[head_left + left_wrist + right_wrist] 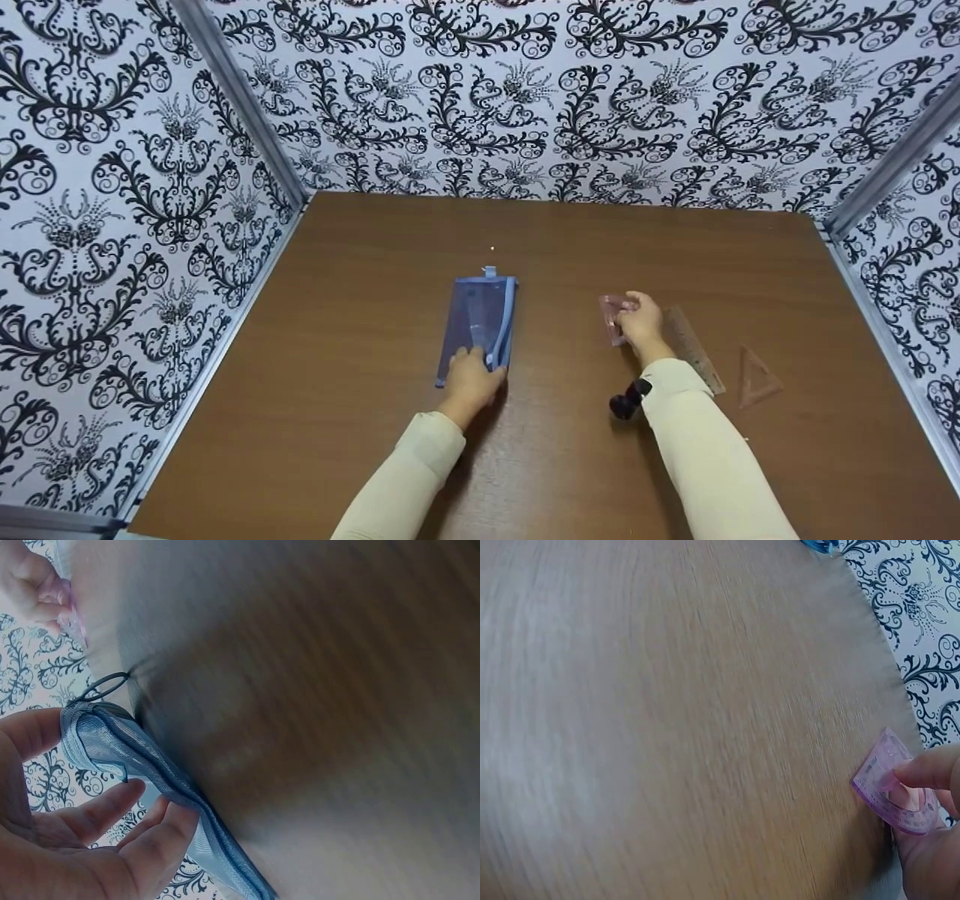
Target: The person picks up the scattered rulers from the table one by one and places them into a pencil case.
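A blue mesh zip pouch lies on the table, in front of me and slightly left. My left hand grips its near end, beside the zipper; in the left wrist view, thumb and fingers are round the blue edge of the pouch. Off to the right, my right hand pinches a clear pink protractor. The right wrist view shows the protractor tilted between thumb and fingers, with its scale markings visible. What the pouch contains cannot be made out.
Right of my right hand, a clear ruler and a clear triangular set square lie on the brown table. A black wrist device sticks out from the right cuff. Patterned walls stand behind and at both sides.
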`<action>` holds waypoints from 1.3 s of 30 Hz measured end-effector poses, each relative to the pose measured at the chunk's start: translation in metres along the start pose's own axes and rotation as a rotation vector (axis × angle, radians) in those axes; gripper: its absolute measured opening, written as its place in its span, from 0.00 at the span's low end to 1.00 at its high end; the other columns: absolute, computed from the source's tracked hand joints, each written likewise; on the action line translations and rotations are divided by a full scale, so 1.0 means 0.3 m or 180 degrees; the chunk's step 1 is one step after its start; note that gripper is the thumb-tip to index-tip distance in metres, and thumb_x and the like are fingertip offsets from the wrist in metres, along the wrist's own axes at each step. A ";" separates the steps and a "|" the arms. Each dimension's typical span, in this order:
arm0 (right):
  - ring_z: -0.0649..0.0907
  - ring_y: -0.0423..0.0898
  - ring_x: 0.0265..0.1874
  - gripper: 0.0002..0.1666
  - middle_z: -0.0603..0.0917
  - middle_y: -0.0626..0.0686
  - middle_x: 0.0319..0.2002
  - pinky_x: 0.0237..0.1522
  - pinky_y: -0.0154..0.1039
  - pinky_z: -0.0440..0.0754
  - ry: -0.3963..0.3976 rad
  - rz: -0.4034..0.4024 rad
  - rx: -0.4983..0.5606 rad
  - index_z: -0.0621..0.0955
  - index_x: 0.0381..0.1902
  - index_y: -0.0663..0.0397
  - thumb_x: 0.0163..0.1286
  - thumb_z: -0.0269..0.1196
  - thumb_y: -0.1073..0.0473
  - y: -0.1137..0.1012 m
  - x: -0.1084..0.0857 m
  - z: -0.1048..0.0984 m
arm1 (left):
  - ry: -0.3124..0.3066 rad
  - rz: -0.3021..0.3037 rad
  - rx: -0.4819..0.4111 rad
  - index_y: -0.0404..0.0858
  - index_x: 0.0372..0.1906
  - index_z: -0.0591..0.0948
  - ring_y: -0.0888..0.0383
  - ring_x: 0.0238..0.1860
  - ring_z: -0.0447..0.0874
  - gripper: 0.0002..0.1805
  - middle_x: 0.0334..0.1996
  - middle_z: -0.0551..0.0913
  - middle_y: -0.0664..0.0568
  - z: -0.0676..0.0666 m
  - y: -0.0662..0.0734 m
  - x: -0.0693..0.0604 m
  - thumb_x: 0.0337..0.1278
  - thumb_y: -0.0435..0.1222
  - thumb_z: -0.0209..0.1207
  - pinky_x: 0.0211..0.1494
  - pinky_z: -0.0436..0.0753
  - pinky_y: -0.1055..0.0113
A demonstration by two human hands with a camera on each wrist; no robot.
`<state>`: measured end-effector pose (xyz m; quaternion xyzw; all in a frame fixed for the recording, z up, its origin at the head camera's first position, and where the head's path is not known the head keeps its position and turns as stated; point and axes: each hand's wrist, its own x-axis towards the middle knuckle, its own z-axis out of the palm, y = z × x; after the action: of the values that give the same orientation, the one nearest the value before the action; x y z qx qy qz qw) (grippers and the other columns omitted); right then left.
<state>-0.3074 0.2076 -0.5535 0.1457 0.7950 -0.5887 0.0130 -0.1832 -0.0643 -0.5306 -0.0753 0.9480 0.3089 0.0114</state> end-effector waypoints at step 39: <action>0.78 0.33 0.21 0.34 0.77 0.56 0.37 0.27 0.26 0.80 -0.0065 0.0270 0.0872 0.63 0.65 0.78 0.60 0.56 0.79 -0.031 -0.051 0.006 | 0.0087 0.0014 -0.0010 0.29 0.52 0.79 0.37 0.53 0.74 0.28 0.52 0.75 0.31 0.006 -0.006 -0.003 0.51 0.44 0.66 0.56 0.75 0.48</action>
<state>-0.2954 0.2002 -0.5425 0.1736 0.7001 -0.6921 0.0260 -0.1821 -0.0646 -0.5329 -0.0774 0.9478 0.3094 -0.0023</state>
